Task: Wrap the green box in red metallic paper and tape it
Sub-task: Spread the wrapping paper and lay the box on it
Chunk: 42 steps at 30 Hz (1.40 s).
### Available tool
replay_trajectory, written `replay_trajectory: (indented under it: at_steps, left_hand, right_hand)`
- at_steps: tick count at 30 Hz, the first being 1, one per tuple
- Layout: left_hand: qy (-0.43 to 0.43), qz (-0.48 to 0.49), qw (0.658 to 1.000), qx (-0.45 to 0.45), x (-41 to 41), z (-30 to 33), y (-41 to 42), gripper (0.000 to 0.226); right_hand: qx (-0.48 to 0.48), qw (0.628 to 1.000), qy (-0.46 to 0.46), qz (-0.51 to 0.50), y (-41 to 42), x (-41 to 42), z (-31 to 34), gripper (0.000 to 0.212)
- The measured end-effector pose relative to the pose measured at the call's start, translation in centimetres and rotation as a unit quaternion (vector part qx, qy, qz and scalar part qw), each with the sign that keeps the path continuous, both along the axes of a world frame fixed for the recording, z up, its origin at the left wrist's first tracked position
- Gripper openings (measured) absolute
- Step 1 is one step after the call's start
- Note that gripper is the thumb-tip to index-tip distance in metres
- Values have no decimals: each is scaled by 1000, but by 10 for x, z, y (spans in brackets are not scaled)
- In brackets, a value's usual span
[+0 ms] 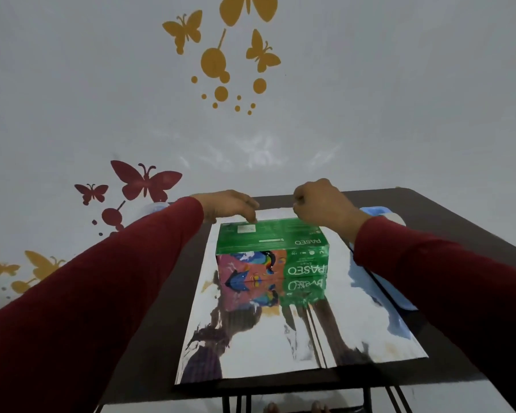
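A green box (270, 239) with a colourful printed front stands on a sheet of metallic paper (355, 320) whose mirror-like silver side faces up and reflects the box. The sheet lies flat on a dark table (161, 317). My left hand (227, 205) reaches past the box's far left corner, its fingertips curled down at the sheet's far edge. My right hand (322, 204) hovers at the box's far right corner with fingers curled; what they hold is hidden. Both arms wear red sleeves.
A light blue object (379, 211) lies at the table's far right, partly under my right arm. A pale round thing (155, 207) shows behind my left sleeve. A wall with butterfly stickers stands just beyond the table. Feet show below the near edge.
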<state>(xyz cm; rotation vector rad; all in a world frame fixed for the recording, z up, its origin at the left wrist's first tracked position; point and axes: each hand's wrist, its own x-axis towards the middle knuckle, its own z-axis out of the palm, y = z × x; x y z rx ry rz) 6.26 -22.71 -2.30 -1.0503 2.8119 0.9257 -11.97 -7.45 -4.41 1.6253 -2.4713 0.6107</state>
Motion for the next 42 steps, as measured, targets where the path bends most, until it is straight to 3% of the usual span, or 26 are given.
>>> replay_trajectory:
  at_steps: [5,13,16,19,22,24,28,30,32,35,37,40,42]
  left_hand:
    - [-4,24,995,-93,-33,-5,-38,40]
    - [-107,22,982,-156,-70,-37,-90,57]
    - [-107,40,987,-117,-77,-55,-112,61]
    - [-95,19,980,-173,-79,-69,-131,60]
    - [-58,16,983,-174,-78,-73,-138,36]
    - [-25,16,980,-194,-75,-69,-137,19]
    - [69,-4,978,-196,-58,-55,-129,28]
    - [121,-18,972,-202,-46,-42,-118,21]
    - [178,-28,963,-199,-35,-28,-105,6]
    - [233,-36,951,-200,-19,-9,-82,14]
    - [257,-40,948,-181,-5,2,-63,18]
    - [288,-56,939,-181,24,11,-33,23]
    - [291,-65,937,-182,41,9,-18,21]
  right_hand:
    - [101,994,2,35,-50,-27,7,29]
    - [237,971,7,14,-123,-72,-17,48]
    - [286,958,13,1,-145,-86,-26,61]
    - [334,943,7,1,-159,-94,-37,75]
    - [308,951,-3,-3,-157,-89,-40,78]
    - [287,958,24,4,-151,-85,-36,57]
    - [196,979,48,6,-135,-86,-22,16]
    - [165,986,32,12,-122,-84,-9,25]
    - [129,991,1,24,-107,-77,2,50]
    - [66,996,42,36,-85,-63,17,79]
    - [61,993,100,36,-68,-52,28,62]
    - [36,987,150,50,-35,-36,38,14]
    - [31,987,142,70,-13,-25,41,8]
